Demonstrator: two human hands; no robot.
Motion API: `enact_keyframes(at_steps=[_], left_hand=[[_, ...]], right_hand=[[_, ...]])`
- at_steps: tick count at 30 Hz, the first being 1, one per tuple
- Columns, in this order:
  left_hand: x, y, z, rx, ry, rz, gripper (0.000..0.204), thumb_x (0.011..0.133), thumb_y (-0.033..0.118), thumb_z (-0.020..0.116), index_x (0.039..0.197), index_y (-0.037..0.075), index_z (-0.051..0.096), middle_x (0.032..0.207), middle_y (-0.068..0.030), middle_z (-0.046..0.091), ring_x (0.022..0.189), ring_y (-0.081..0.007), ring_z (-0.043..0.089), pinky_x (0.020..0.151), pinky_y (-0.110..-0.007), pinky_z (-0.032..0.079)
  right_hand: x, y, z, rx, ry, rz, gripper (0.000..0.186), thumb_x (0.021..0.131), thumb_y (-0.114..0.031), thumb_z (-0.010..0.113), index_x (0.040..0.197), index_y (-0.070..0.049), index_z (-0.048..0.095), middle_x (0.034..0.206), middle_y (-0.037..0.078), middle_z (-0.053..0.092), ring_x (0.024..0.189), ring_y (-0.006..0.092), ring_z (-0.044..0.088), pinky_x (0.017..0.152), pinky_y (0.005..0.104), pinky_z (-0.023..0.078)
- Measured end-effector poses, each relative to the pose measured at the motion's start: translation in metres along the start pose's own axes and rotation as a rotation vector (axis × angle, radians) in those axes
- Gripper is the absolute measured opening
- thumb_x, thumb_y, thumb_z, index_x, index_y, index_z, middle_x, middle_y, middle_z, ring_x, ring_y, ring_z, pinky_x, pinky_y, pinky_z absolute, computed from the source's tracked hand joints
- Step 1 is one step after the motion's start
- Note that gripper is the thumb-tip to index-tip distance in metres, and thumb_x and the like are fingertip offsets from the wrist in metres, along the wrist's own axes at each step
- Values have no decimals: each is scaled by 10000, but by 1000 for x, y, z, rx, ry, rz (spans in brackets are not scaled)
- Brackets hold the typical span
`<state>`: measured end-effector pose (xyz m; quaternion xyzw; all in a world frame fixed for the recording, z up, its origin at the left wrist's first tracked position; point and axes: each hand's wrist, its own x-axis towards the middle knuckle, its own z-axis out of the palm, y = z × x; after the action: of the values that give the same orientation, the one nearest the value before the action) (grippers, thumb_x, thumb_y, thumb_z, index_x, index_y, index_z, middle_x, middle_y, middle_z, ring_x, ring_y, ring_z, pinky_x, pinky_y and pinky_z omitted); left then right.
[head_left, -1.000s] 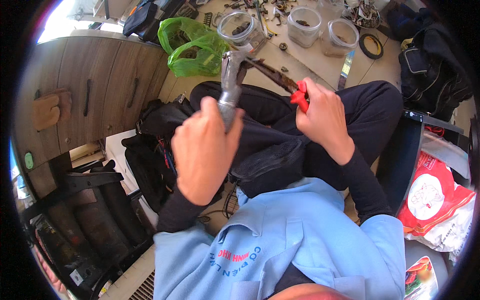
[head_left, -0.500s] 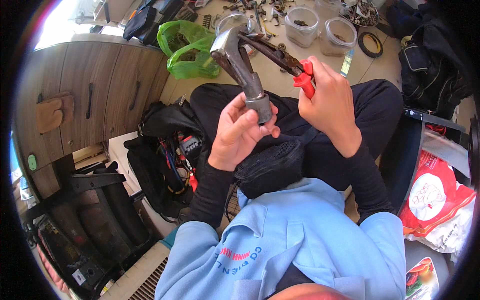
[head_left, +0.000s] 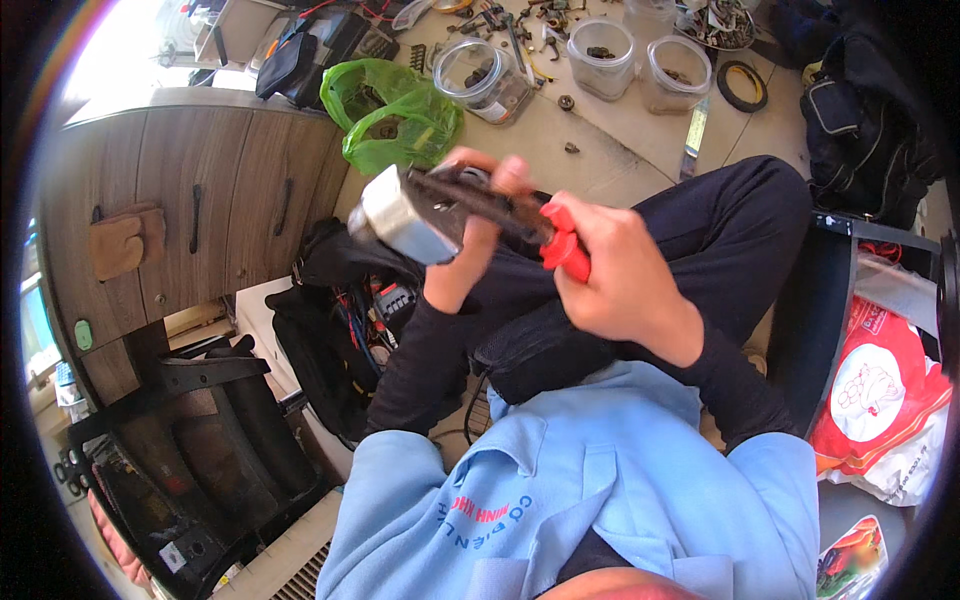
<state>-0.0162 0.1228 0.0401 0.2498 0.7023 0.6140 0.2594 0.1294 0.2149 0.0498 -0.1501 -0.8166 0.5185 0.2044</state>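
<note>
My right hand is closed on red-handled pliers, whose long dark jaws reach left to a heavy grey metal tool piece with a shiny square end. The piece is tilted and blurred by motion. My left hand is behind the piece, its fingers wrapped round it and partly hidden, the fingertips near the pliers' jaws. Both are held above my lap and a black waist pouch.
Ahead on the tiled floor lie a green plastic bag, clear tubs, small metal parts, a tape roll and a ruler. Wooden cabinets and an open tool bag stand left; a black bag and red-white sacks right.
The metal piece has swung from upright to tilted and moved down and left. The pliers have come down and left with my right hand; my left hand's fingers have shifted up behind the piece.
</note>
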Motion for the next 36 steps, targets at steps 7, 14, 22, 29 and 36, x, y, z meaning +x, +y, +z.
enact_keyframes(at_steps=[7, 14, 22, 29, 36], left_hand=[[47, 50, -67, 906, 245, 803, 296, 807, 158, 815, 899, 41, 560, 709, -70, 560, 593, -187, 549, 570, -314, 470], [19, 119, -81, 1333, -555, 761, 545, 661, 1, 691, 1183, 15, 532, 1122, -171, 514, 1005, -358, 573, 847, -425, 504], [-22, 90, -62, 572, -417, 11, 459, 868, 38, 683, 1275, -48, 489, 1069, -119, 567, 908, -194, 624, 696, -311, 615], [-36, 28, -52, -761, -661, -736, 699, 898, 149, 638, 1468, -36, 278, 1245, -279, 567, 850, -284, 651, 691, -400, 595], [-41, 18, -38, -933, -712, -920, 268, 959, 258, 610, 865, 76, 437, 590, -15, 427, 423, -63, 340, 357, -199, 299]], right_hand=[[-11, 7, -11, 272, -320, 114, 202, 645, 19, 541, 845, -3, 517, 655, 222, 502, 705, 476, 485, 591, 428, 413], [-22, 36, -14, -38, -312, 271, 183, 676, -53, 557, 856, -20, 563, 700, 257, 597, 761, 480, 578, 681, 547, 442], [-15, 54, -5, -317, -60, 267, 233, 675, -38, 573, 905, -12, 543, 771, 241, 603, 762, 478, 580, 676, 535, 447], [-9, 57, -9, -521, 98, 168, 330, 685, -118, 645, 996, -39, 568, 814, 186, 605, 746, 425, 631, 656, 497, 511], [-5, 49, -20, -460, 182, 1, 406, 678, -87, 642, 1070, -6, 569, 846, 179, 591, 761, 415, 613, 656, 480, 498]])
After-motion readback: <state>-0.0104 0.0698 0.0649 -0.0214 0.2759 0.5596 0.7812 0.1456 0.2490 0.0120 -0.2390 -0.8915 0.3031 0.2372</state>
